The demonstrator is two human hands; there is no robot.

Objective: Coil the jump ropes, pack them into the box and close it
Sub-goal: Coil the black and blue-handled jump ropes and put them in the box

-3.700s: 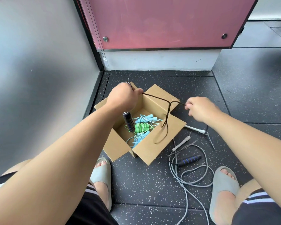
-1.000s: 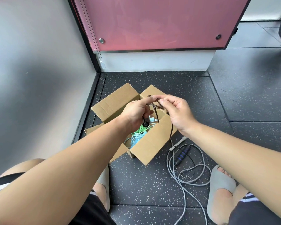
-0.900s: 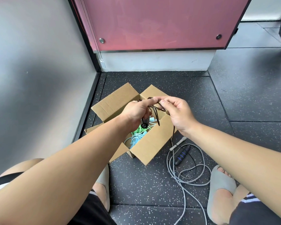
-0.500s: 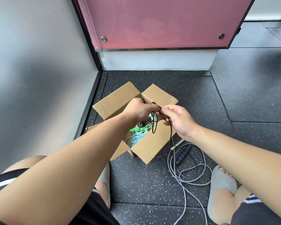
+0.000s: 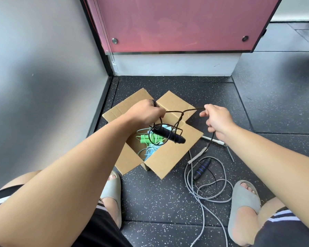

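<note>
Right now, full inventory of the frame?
cardboard box: 1, brown, open, on the floor at centre
black jump rope: 1, black, cord between both hands, one handle dangling over the box
loose handle: 1, black with blue bands, floor right of box
green jump rope: 1, green, inside box
light blue jump rope: 1, light blue, inside box
grey jump rope: 1, grey, loose on floor right of box
pink panel: 1, pink, at the back
slippers: 2, grey, worn
left hand: 1, grips the black rope's loops above the box
right hand: 1, pinches its cord, right of the box
</note>
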